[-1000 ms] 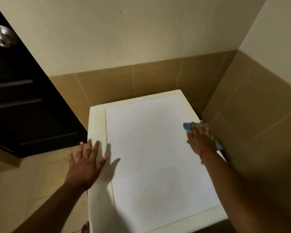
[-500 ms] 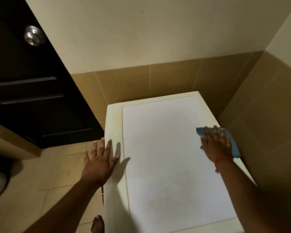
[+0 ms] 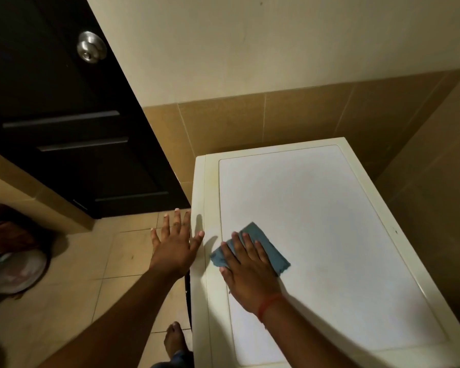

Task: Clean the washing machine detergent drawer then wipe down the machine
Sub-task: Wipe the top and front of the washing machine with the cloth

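Within a second the right hand [image 3: 246, 272], fingers flat on the blue cloth [image 3: 252, 249], had swept it from the washing machine [image 3: 329, 208] top's right edge to its left, where the spread, empty left hand [image 3: 174, 248] braced, suggesting wiping underway

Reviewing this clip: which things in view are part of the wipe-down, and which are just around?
In use:
- blue cloth, pressed flat under the right hand
- washing machine, its top being wiped
- left hand, fingers spread at the machine's left edge

Just around:
- dark door with a metal knob
- basin on the floor at left
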Demonstrator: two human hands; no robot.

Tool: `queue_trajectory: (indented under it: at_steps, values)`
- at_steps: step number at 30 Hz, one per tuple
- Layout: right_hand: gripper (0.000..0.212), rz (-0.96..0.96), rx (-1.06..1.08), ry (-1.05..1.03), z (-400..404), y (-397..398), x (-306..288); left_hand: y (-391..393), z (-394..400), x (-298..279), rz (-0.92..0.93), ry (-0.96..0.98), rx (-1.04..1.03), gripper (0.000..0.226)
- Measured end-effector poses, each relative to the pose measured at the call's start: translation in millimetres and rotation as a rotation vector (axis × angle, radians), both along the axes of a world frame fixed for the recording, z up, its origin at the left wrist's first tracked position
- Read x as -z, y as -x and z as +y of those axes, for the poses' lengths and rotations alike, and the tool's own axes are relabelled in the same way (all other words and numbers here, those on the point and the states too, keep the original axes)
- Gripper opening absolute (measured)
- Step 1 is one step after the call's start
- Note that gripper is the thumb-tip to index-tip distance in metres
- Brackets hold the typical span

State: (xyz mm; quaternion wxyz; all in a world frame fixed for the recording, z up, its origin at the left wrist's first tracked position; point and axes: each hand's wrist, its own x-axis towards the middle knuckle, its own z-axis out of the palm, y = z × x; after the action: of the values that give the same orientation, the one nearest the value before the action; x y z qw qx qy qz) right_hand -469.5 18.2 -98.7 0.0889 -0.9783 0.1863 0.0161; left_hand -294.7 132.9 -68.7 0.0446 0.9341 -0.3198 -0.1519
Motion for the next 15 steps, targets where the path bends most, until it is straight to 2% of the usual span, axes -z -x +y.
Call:
queue_trajectory:
  at_steps: [4, 9, 11, 15]
  values:
    - [0.063, 0.046, 0.034, -0.012, -2, -41, -2, 1, -5, -2, 0.023, 0.008, -0.006, 0.073]
    - [0.055, 0.003, -0.104, -0.076, 52, 16, 2, -7, -5, -5, -0.002, 0.029, 0.027, 0.07]
    - [0.055, 0.006, -0.09, -0.078, 63, 24, 4, -15, -2, -2, -0.002, 0.033, 0.004, 0.071]
    - [0.05, -0.031, -0.087, -0.018, 49, -35, 5, -21, 11, 9, 0.01, -0.01, -0.019, 0.073]
